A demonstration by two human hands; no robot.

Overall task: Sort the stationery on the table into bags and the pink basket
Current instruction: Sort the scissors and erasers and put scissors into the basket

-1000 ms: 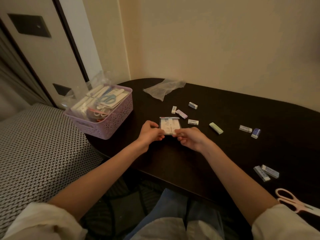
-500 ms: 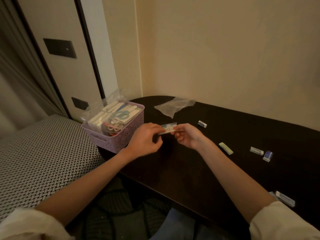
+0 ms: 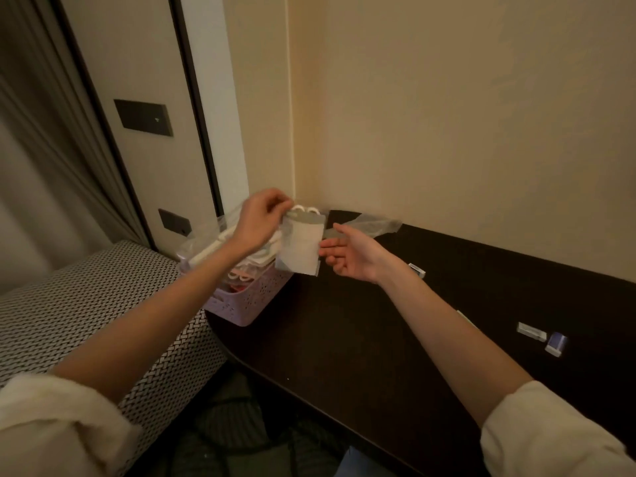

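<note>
The room took up most of the view: a cream wall (image 3: 464, 108) met a paler panel at a corner, with a dark switch plate (image 3: 143, 118) at ten o'clock and a grey curtain (image 3: 51, 139) along the left edge. Below it a dark tabletop (image 3: 361, 339) with a rounded near end ran from centre toward four o'clock, and a woven black-and-white surface (image 3: 86, 304) lay at eight o'clock, just beside it.

The pink basket (image 3: 247, 304) stood on the left end of the tabletop, filled with packaged stationery and scissors; its contents were blurred. A crumpled clear bag (image 3: 371, 224) lay on the tabletop behind it by the wall.

The small filled bag (image 3: 301, 246) hung in the air above the basket's right edge, long axis close to vertical, top toward twelve o'clock and lower end tilted slightly toward five. The left hand (image 3: 260, 218) pinched its top edge between thumb and curled fingers. The right hand (image 3: 354, 254) was beside the bag at three o'clock, palm up and fingers loosely spread, fingertips near or touching the bag's side; which, I cannot tell.

Three erasers lay apart on the tabletop: a white one (image 3: 417, 270) just past the right wrist, a pale one (image 3: 531, 331) and a purple one (image 3: 555, 344) at four o'clock.

Half a second earlier both hands had held the bag, edge-on and nearly level, low over the tabletop; since then it had risen, turned upright and moved over the basket, and the right hand had let go.
</note>
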